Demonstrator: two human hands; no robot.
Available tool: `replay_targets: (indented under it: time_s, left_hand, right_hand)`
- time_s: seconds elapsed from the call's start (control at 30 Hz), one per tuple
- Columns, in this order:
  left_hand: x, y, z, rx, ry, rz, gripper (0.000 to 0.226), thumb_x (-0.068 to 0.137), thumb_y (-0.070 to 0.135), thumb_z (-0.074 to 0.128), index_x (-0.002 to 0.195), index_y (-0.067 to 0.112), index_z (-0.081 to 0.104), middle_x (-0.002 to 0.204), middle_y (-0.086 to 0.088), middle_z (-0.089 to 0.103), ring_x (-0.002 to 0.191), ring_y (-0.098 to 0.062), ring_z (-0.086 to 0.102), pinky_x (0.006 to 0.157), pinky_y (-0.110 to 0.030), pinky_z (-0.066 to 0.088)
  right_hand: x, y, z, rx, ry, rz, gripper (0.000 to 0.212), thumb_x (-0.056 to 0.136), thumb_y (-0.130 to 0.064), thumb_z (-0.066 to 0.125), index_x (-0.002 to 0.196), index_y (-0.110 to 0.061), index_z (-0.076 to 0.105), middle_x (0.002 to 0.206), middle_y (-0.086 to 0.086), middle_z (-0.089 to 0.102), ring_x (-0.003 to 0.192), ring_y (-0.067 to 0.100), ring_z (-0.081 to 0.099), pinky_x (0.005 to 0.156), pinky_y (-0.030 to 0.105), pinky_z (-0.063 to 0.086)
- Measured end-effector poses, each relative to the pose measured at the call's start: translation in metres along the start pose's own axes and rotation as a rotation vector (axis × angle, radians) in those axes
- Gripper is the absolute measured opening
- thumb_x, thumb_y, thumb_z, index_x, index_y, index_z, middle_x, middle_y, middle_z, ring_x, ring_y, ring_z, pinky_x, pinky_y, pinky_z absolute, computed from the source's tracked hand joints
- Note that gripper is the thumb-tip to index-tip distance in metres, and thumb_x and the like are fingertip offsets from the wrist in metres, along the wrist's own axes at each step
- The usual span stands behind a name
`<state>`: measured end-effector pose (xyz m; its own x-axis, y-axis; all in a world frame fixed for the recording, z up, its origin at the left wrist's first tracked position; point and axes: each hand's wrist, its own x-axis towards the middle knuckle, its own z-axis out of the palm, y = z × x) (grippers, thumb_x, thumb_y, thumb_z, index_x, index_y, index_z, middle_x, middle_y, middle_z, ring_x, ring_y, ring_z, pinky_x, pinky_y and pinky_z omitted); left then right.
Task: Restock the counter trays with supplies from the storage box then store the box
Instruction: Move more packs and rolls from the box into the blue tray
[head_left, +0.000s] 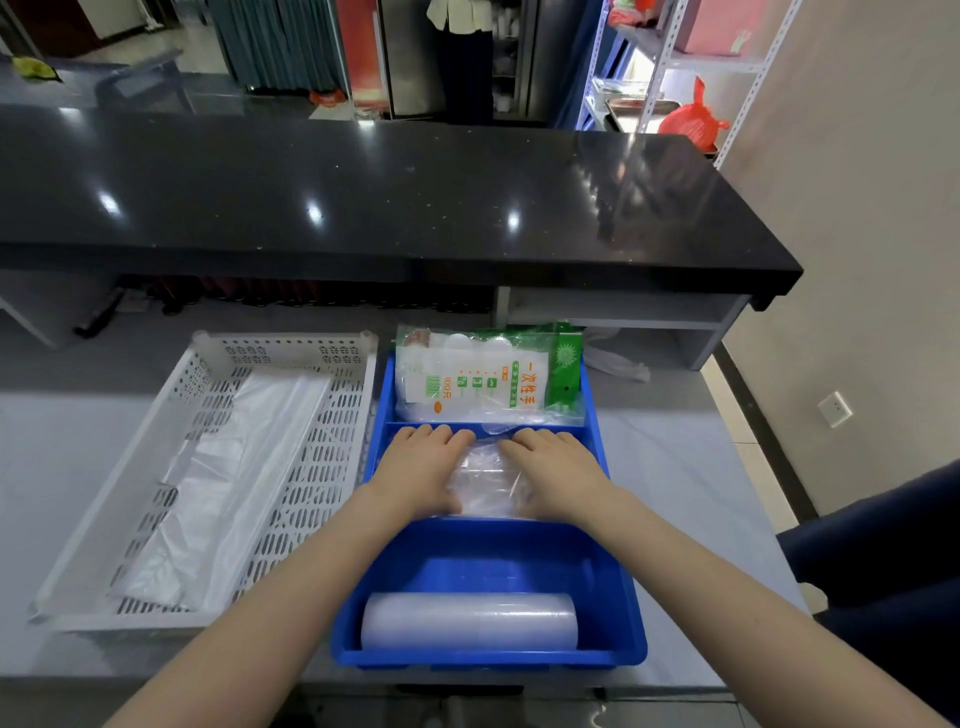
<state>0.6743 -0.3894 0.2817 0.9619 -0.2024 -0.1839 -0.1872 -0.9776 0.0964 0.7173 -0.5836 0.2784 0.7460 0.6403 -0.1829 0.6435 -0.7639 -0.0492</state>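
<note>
Where the grey bench runs under a black polished ledge, two trays stand side by side on it; the white perforated basket is on the left, and the blue tray is just beside it on the right, their long walls nearly touching. Crosswise dividers split the blue tray into three compartments; the far one holds a packet of disposable gloves printed in green and orange, which reaches past the tray's far end; the middle one holds a crumpled bundle of clear plastic; the near one holds a roll of clear film lying crosswise against the front wall. Both hands are in the middle compartment; the left hand and the right hand lie palm down on the two ends of the bundle, pressing it, with fingertips at the far divider (flat-handed, the fingers stretched out and not curled round the plastic); the bare forearms come in from the bottom edge. Flat clear plastic bags lie along the floor of the white basket; beyond the ledge, at the right, a red plastic bag sits on metal shelving.
</note>
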Motion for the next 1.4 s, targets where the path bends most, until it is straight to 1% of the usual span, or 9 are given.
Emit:
replay_targets:
  time_s: [0.13,0.3,0.43,0.57,0.73,0.87,1.03,1.2,1.4]
  left_hand:
    - [0.001,-0.002,-0.002,-0.01,0.014,0.057,0.064,0.07,0.035,0.06,0.13,0.028,0.037,0.094,0.002,0.063,0.09,-0.022,0.055,0.087,-0.033,0.04]
    - [-0.003,-0.019,0.001,-0.048,-0.004,0.126,0.061,0.077,0.061,0.055,0.131,0.035,0.048,0.134,0.005,0.046,0.123,-0.016,0.04,0.105,-0.037,0.035]
    - [-0.003,-0.021,0.001,0.052,0.083,0.169,0.075,0.067,0.073,0.054,0.131,0.034,0.049,0.133,0.001,0.037,0.123,-0.019,0.034,0.105,-0.038,0.034]
    - [0.002,-0.016,0.002,0.106,0.068,0.205,0.076,0.065,0.066,0.062,0.129,0.028,0.05,0.116,0.005,0.048,0.108,-0.016,0.042,0.097,-0.032,0.038]
    - [0.004,-0.014,0.007,0.192,0.12,0.289,0.069,0.071,0.065,0.056,0.123,0.02,0.055,0.118,0.004,0.047,0.108,-0.017,0.042,0.095,-0.032,0.038]
    - [0.005,-0.023,0.006,0.172,0.018,0.32,0.077,0.077,0.072,0.05,0.135,0.021,0.045,0.126,0.003,0.047,0.111,-0.017,0.044,0.096,-0.034,0.04]
    - [0.008,-0.024,0.003,0.158,0.001,0.312,0.084,0.072,0.07,0.057,0.139,0.022,0.038,0.124,0.003,0.048,0.11,-0.019,0.047,0.097,-0.034,0.04]
    - [0.009,-0.014,0.007,0.14,0.051,0.27,0.079,0.071,0.056,0.06,0.14,0.027,0.033,0.105,0.001,0.053,0.094,-0.02,0.05,0.087,-0.032,0.04]
    - [0.018,-0.013,0.004,0.109,0.102,0.209,0.067,0.076,0.046,0.057,0.136,0.025,0.035,0.105,-0.001,0.06,0.092,-0.022,0.055,0.085,-0.033,0.04]
  right_hand:
    - [0.003,0.007,-0.006,0.057,-0.061,-0.021,0.058,0.077,-0.036,0.062,0.132,-0.026,0.045,0.128,-0.003,0.057,0.11,0.024,0.058,0.087,0.037,0.048]
    - [0.004,0.005,-0.006,0.038,-0.063,-0.007,0.058,0.072,-0.044,0.064,0.125,-0.026,0.05,0.12,-0.002,0.062,0.101,0.022,0.059,0.085,0.036,0.05]
    - [0.006,0.006,-0.009,0.144,-0.049,0.025,0.074,0.068,-0.039,0.067,0.137,-0.027,0.043,0.126,-0.001,0.06,0.11,0.022,0.056,0.091,0.035,0.047]
    - [0.002,0.013,-0.007,0.076,-0.014,-0.075,0.071,0.073,-0.042,0.072,0.136,-0.029,0.045,0.133,-0.001,0.053,0.118,0.021,0.05,0.1,0.035,0.042]
    - [-0.004,0.018,0.0,-0.088,0.086,-0.164,0.064,0.076,-0.049,0.07,0.133,-0.027,0.049,0.139,0.002,0.039,0.124,0.024,0.038,0.106,0.037,0.033]
    - [0.002,0.015,0.0,-0.077,-0.025,-0.16,0.068,0.077,-0.044,0.072,0.135,-0.022,0.045,0.134,0.002,0.046,0.114,0.025,0.046,0.1,0.036,0.04]
    - [0.004,0.016,0.003,0.033,-0.03,-0.121,0.08,0.073,-0.049,0.074,0.141,-0.023,0.04,0.137,0.0,0.051,0.117,0.024,0.05,0.1,0.036,0.043]
    - [0.006,0.016,0.008,0.131,-0.018,-0.047,0.074,0.074,-0.044,0.072,0.14,-0.03,0.04,0.135,-0.006,0.055,0.115,0.019,0.052,0.092,0.032,0.046]
    - [0.016,0.015,0.002,0.125,-0.002,0.018,0.058,0.082,-0.031,0.065,0.135,-0.031,0.043,0.124,-0.001,0.061,0.109,0.023,0.056,0.083,0.034,0.045]
